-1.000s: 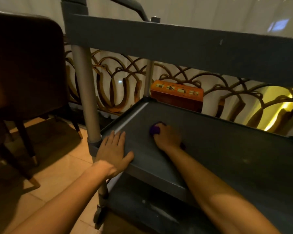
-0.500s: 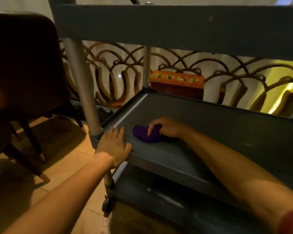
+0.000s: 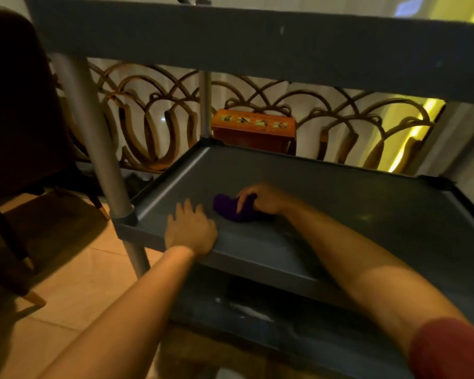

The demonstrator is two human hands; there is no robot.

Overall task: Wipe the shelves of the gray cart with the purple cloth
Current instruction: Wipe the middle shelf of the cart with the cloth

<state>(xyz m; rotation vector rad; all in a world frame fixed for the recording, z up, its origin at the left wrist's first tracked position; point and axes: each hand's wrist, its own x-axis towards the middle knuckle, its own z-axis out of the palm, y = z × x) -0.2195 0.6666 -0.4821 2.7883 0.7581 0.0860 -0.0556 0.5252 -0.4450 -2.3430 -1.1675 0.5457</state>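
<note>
The bunched purple cloth is pressed onto the middle shelf of the gray plastic cart, near the shelf's left end and just inside its front edge. It is gripped by the right hand, whose fingers are curled over the top of the wad and closed upon it. The left hand is laid flat and spread across the front rim near the front-left corner, holding nothing; it appears to be used to steady the cart. The two hands are just beside each other, not touching. Beyond the back edge an orange printed box is seen in front of a curved rattan screen, and a dark chair stands to the left. Because the cloth is wadded, only a narrow strip is likely to be cleaned at each pass, so the corners and the raised rim may be missed. Should the bracing hand be lifted, the cart could be pushed backward by the wiping pressure. The lower shelf, where pale marks are visible, seems not yet wiped.
</note>
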